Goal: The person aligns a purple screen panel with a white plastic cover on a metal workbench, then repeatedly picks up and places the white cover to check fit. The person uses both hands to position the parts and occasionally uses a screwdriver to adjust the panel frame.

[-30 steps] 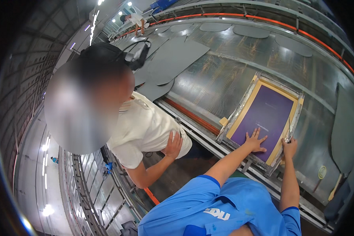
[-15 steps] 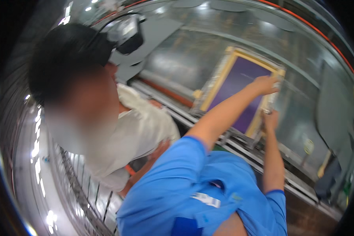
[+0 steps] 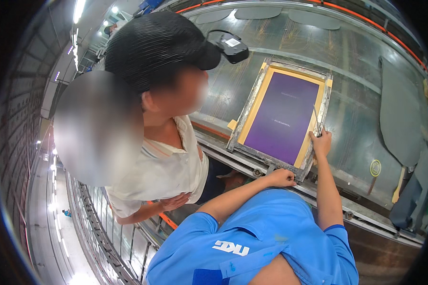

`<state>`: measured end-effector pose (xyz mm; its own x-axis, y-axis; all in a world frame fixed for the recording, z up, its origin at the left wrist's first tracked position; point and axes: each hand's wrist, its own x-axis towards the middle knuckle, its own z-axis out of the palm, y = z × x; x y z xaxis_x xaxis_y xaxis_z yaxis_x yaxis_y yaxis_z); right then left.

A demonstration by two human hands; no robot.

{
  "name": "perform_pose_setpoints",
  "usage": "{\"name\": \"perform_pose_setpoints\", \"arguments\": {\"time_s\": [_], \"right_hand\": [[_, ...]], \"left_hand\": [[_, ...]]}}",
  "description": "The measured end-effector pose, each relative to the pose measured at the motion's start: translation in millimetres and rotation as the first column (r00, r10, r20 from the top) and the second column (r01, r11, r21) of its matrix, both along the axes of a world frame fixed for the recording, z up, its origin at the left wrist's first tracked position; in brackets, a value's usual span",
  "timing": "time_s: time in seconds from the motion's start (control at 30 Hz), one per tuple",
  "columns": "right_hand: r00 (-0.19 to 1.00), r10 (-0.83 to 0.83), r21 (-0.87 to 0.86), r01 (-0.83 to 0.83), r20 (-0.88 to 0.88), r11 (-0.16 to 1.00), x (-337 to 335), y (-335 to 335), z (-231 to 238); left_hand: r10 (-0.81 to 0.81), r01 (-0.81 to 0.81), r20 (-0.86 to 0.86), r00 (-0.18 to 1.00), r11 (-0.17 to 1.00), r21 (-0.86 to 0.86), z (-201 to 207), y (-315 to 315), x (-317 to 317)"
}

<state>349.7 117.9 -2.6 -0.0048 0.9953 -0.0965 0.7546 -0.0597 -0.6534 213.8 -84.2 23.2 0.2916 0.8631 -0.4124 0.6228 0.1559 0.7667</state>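
Your right hand (image 3: 321, 141) is closed around a thin stick (image 3: 316, 116), at the right edge of the frame (image 3: 325, 97) which lies on the table (image 3: 349, 137) in front of you, with a purple panel (image 3: 283, 114) inside its yellow border. Your left hand (image 3: 282, 178) has curled fingers near the frame's lower edge; I cannot tell if it holds something.

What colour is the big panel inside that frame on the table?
The panel is deep purple; the head view shows it best.
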Motion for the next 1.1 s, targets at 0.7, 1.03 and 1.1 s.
{"name": "perform_pose_setpoints", "arguments": {"time_s": [0.7, 1.03, 1.1], "right_hand": [[0.999, 0.016, -0.005, -0.016, -0.034, 1.000, 5, 0, -3], [0.999, 0.009, -0.011, -0.008, 0.030, 1.000, 2, 0, 8], [1.000, 0.011, 0.012, -0.011, -0.010, 1.000, 0, 2, -1]], "left_hand": [[0.000, 0.010, 0.053, 0.999, 0.980, -0.198, 4, 17, 1], [0.475, -0.403, -0.145, 0.868, 0.845, 0.352, 33, 38, -72], [0.497, -0.260, -0.359, 0.790, 0.801, 0.539, 11, 59, -99]]}}
